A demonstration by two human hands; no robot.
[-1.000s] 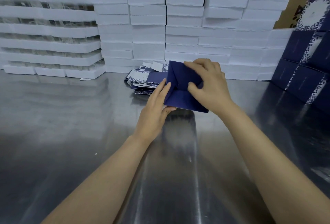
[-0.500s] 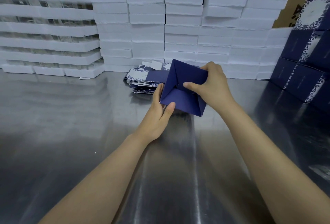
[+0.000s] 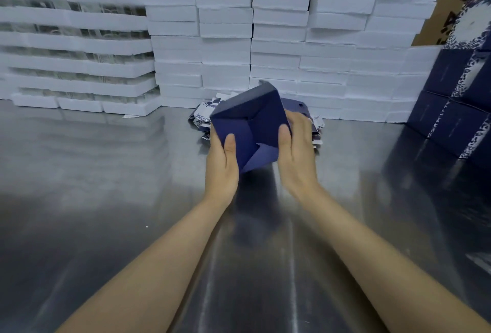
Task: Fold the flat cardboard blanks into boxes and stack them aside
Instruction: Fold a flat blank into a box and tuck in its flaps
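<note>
Two hands [image 3: 221,170] [image 3: 296,162] on opposite box [image 3: 247,120] edges

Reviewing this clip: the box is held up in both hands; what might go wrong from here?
1. On the navy box, the bottom flaps look only loosely tucked; they may spring open.
2. The left hand and right hand grip it in the air; squeezing might crease its panels.
3. The finished boxes stand stacked at right; careless placing might topple them.

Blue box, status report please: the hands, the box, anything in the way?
Left hand and right hand both grip the blue box, tilted, off the table. Facing flaps folded in. Flat blanks behind it; nothing in the way.
</note>
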